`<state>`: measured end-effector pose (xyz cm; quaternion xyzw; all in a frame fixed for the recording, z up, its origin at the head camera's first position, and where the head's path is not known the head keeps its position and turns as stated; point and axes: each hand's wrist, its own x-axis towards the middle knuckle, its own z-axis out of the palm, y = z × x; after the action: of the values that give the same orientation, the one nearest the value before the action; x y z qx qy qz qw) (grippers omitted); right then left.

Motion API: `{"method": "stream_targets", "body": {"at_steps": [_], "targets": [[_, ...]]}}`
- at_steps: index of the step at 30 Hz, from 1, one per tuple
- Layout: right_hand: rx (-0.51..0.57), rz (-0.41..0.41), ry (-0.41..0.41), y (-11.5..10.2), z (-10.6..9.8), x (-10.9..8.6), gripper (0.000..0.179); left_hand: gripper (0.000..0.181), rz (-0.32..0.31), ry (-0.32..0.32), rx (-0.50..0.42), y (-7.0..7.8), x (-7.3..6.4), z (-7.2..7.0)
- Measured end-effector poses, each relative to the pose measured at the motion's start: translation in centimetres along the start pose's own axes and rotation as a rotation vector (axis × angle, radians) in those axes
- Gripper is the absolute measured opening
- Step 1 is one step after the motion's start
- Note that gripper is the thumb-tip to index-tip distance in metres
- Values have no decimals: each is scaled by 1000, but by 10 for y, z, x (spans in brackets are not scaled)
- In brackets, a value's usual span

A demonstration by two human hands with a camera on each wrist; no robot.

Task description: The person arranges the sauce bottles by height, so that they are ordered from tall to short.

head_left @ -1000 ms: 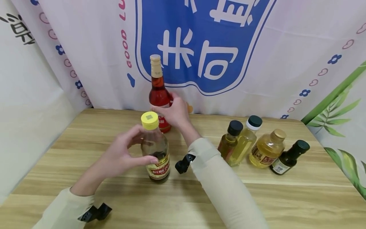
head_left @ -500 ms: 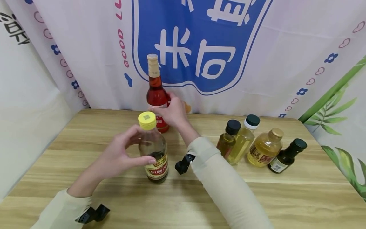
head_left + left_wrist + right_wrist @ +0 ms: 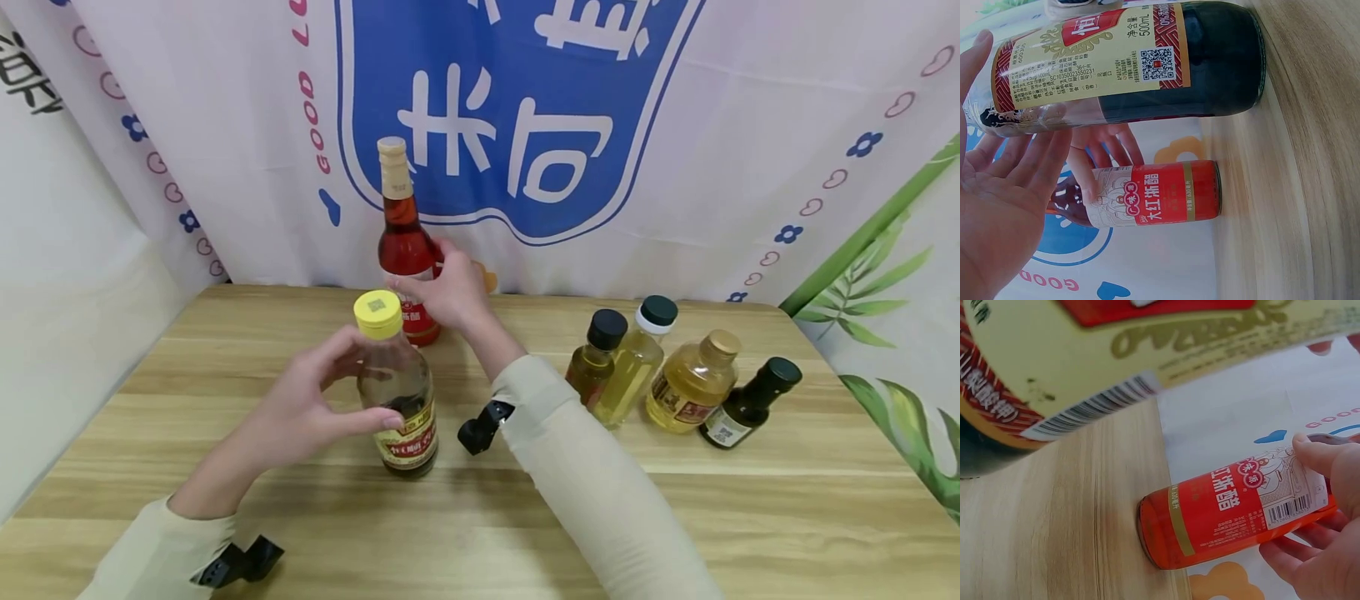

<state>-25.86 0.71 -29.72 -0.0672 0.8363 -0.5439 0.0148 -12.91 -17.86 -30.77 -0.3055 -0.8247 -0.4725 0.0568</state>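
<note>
A clear glass bottle of dark liquid with a yellow cap [image 3: 397, 383] stands upright on the table, near the middle. My left hand [image 3: 303, 412] holds it from the left, thumb in front and fingers behind. In the left wrist view, the cream and red label of that bottle [image 3: 1091, 53] fills the top. Farther back, a tall red vinegar bottle [image 3: 405, 250] stands upright by the curtain. My right hand [image 3: 450, 287] grips its middle from the right, with the thumb across the label. The right wrist view shows its red label [image 3: 1222, 494] and base on the table.
To the right stand a black-capped oil bottle [image 3: 592, 375], a slim green-capped oil bottle [image 3: 633, 371], a round oil bottle [image 3: 690, 387] and a small dark bottle [image 3: 738, 417]. A white and blue curtain [image 3: 300, 225] hangs along the back of the wooden table [image 3: 465, 533].
The head view has shifted slightly, so everything sits a little farther left in it. Both hands keep their places on the two upright bottles.
</note>
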Motion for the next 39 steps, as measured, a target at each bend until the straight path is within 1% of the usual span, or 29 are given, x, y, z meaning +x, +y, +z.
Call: {"method": "stream_targets", "body": {"at_steps": [5, 10, 16, 23, 25, 32, 36, 39], "targets": [[49, -4, 21, -7, -4, -3, 72, 60, 4, 3, 6, 1, 1, -1], [57, -5, 46, -20, -14, -10, 75, 62, 4, 7, 10, 2, 1, -1], [69, -27, 59, -37, -38, -26, 74, 61, 21, 11, 4, 1, 2, -2], [86, -40, 87, -53, -71, -51, 74, 60, -6, 4, 8, 3, 1, -2], [76, -38, 82, -57, -80, -59, 75, 60, -4, 3, 7, 2, 1, -2], [-44, -44, 51, -64, -102, -82, 77, 59, 1, 3, 6, 1, 1, -2], [-58, -60, 35, -65, -117, -92, 76, 58, -5, 1, 2, 1, 0, -2], [-56, -65, 38, -64, -131, -99, 74, 58, -8, -1, -2, 0, 0, -2]]}}
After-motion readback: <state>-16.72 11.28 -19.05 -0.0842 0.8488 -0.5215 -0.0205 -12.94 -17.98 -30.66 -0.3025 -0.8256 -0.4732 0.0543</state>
